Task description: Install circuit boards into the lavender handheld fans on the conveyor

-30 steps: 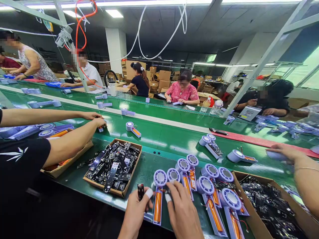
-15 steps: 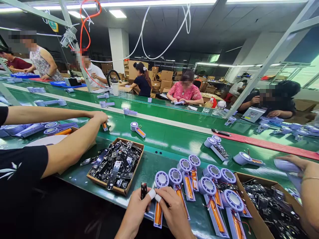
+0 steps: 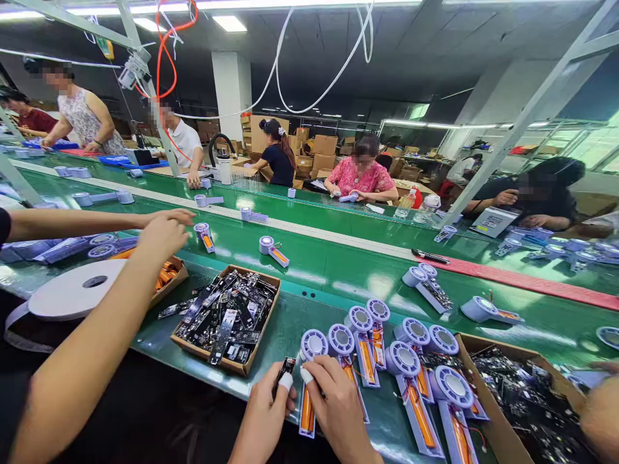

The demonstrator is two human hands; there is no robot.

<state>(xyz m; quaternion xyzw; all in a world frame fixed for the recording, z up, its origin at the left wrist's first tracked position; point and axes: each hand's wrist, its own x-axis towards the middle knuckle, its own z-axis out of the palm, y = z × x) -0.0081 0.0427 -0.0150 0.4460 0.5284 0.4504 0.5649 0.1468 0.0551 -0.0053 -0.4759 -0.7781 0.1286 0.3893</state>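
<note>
At the bench edge, my left hand (image 3: 267,406) grips a small black circuit board (image 3: 286,368) upright between thumb and fingers. Close to its right, my right hand (image 3: 336,399) is pinched with a white cover on a fingertip; whatever it may hold is too small to make out. Under and beside it lies a purple fan body (image 3: 314,346) with an orange battery in its handle. More such fans (image 3: 403,359) lie in a group to the right. A cardboard box of circuit boards (image 3: 278,290) stands beyond my left hand.
A co-worker's arms (image 3: 111,309) reach in from the left over a white tape roll (image 3: 72,290). Another box of boards (image 3: 488,422) stands at right, near a blurred hand. Fans ride the green belt (image 3: 333,258). People sit across it.
My hands have drawn slightly apart, and the board has tilted right. The left co-worker's hand has let go of a fan on the belt. The right co-worker's hand has moved down, without its purple part.
</note>
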